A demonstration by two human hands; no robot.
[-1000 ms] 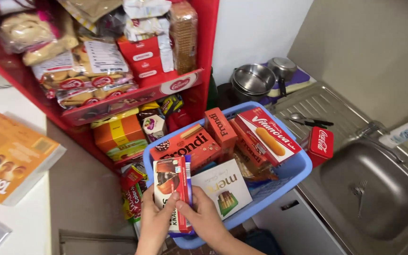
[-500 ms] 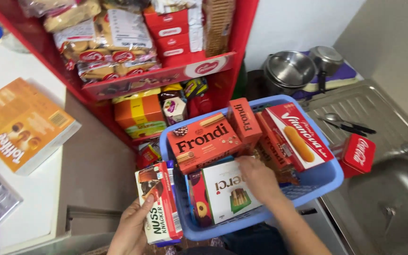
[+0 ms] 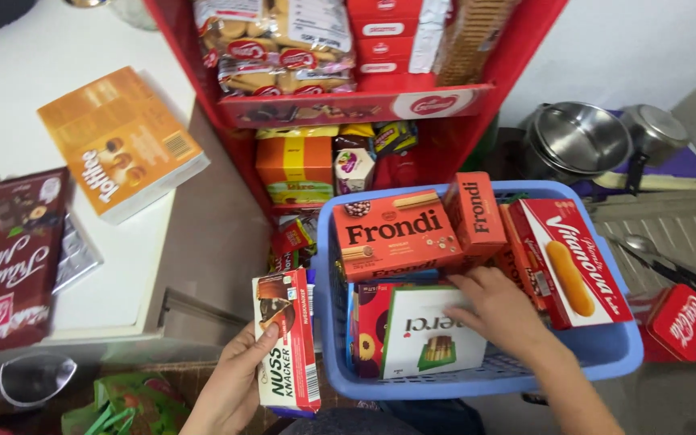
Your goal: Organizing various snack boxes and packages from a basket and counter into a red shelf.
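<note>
Holding a red-and-white box [image 3: 286, 341] clasped in your left hand [image 3: 231, 385], you are reaching your right hand [image 3: 499, 310] into the blue basket [image 3: 606, 354]. Its fingers are seemingly resting loose on a white box [image 3: 428, 334], which needs a firm grasp next.

Glossy cardboard box [image 3: 287, 342], plastic basket [image 3: 598, 354], metal pots [image 3: 580, 137]

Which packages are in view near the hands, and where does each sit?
Slim red-and-white carton: left hand holds it beside the blue plastic basket.
White-and-green box: in the basket, under the right hand.
Flat orange wafer box: at the basket's back.
Orange box: on the white counter.
</note>
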